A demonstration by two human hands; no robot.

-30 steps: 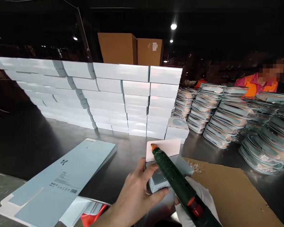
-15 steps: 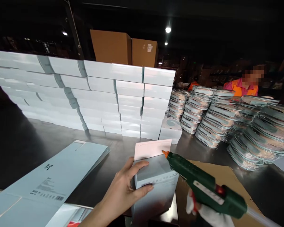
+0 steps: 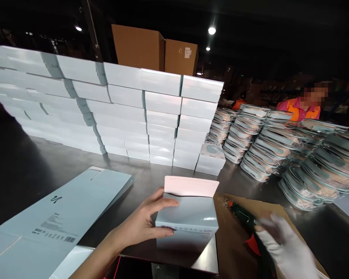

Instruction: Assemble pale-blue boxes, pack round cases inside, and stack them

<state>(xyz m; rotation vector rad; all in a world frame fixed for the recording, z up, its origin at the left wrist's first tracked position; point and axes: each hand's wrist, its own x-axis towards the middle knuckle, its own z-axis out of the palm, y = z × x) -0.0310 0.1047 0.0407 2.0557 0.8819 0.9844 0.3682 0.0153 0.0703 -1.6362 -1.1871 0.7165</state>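
Dim in here, upper frame near black: bright ceiling lamp (image 3: 211,30) top right of centre, smaller lamp (image 3: 208,49) just below, third lamp (image 3: 78,28) upper left beside a dark slanting post (image 3: 90,27). Shiny dark metal table (image 3: 147,178) across middle and lower frame, pale reflections on top; far background right of centre too dark to make out.

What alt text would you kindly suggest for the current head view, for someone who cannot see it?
A bare left hand holds a pale-blue box with its pink flap raised; a gloved right hand, blurred, is at a green glue gun over cardboard, its grip unclear. Behind stand stacked white boxes and piles of rounded packs.
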